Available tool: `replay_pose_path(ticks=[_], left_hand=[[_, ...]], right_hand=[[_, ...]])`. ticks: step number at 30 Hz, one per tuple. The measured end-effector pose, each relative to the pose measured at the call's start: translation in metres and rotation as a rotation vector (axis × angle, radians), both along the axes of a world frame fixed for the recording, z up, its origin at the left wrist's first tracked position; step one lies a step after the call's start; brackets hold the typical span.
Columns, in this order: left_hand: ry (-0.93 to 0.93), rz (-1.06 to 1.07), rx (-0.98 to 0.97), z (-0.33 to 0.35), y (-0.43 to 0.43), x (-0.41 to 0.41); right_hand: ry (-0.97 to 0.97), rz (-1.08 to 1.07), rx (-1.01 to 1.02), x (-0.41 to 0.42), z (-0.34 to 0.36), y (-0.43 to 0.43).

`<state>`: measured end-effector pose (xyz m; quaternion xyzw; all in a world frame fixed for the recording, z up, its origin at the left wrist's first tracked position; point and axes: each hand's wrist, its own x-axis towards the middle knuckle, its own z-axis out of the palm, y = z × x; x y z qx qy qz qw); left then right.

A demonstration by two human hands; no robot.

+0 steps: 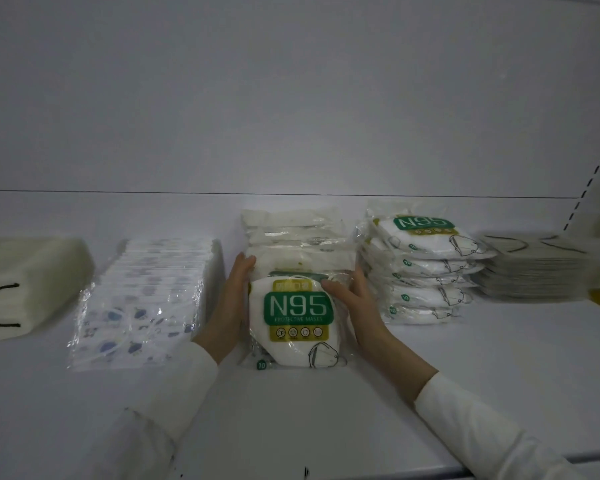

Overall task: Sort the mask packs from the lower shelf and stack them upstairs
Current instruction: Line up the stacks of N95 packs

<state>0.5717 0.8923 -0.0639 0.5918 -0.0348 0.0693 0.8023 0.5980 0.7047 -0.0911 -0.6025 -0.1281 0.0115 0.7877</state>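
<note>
This looks like a shop or a store room. A long white shelf holds neat piles of mask packs in clear bags, side by side.

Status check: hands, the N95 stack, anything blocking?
Left hand flat against centre N95 stack, left side. Right hand on right side, thumb over front pack. Second N95 stack close right, patterned packs close left.
</note>
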Motion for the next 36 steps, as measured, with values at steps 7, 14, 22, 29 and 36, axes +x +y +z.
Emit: replay_pose_path(ticks=[7,14,22,29,36], left_hand=[[0.232,0.068,-0.171,0.010,0.012,0.034],[0.209,0.008,-0.180,0.008,-0.001,0.043],[0.206,0.027,-0.150,-0.005,0.001,0.037],[0.264,-0.048,-0.162,-0.008,-0.002,0.020],[0.232,-0.008,-0.088,0.000,-0.002,0.010]], right_hand=[[0.207,-0.116,0.255,0.019,0.024,-0.005],[0.237,-0.086,0.313,0.038,0.015,0.011],[0.245,-0.111,0.249,0.032,0.016,0.006],[0.280,0.003,0.227,0.023,0.005,0.003],[0.273,-0.044,0.155,0.011,0.017,0.003]])
